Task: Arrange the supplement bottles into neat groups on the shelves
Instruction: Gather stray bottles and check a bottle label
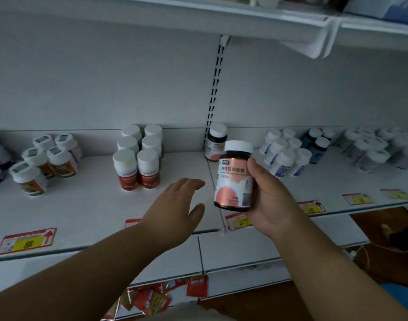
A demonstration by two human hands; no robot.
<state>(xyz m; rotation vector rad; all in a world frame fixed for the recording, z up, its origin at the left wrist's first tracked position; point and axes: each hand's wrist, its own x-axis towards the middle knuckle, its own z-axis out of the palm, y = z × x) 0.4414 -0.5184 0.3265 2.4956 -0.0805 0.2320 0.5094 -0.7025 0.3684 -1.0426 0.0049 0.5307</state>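
Note:
My right hand (271, 200) grips a dark bottle (234, 176) with a pink label and a white cap, held upright above the front of the white shelf (94, 212). A matching pink-label bottle (215, 142) stands at the back by the slotted upright. My left hand (177, 207) hovers open just left of the held bottle, fingers straight, touching nothing. On the shelf to the left stands a tidy block of red-label bottles (138, 158), and further left a group of orange-label bottles (45, 163).
Right of the held bottle stand white bottles with blue labels (284, 151), dark blue bottles (317, 144) and a cluster of clear bottles (374, 147). Price tags (27, 240) line the shelf edge. Red packets (152, 297) lie on the lower shelf. Another shelf (244, 22) hangs overhead.

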